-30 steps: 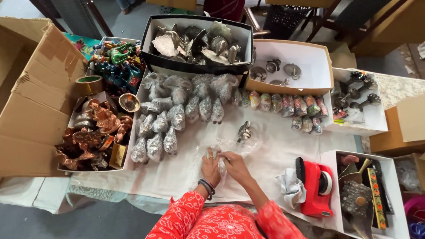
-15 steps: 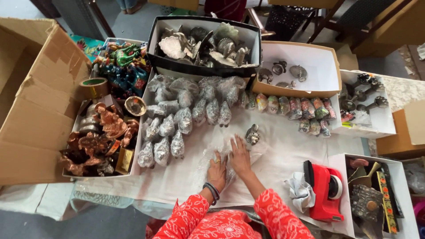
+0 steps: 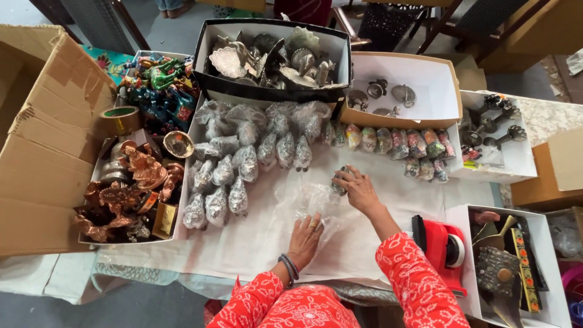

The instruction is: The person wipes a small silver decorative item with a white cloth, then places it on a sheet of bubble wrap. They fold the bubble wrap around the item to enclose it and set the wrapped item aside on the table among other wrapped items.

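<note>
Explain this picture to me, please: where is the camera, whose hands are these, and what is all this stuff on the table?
The camera sits on a person's head and looks down, so you see their own two arms in red patterned sleeves. No machine is involved. The left hand lies flat on a clear plastic sheet spread on the white-covered table. The right hand grips a small silver metal figurine at the sheet's far edge. Beyond lie rows of plastic-wrapped silver figurines and a row of colourful wrapped ones. A black box holds silver metalware, a tray at left holds copper-coloured statues, and a red tape dispenser sits by the right arm.
</note>
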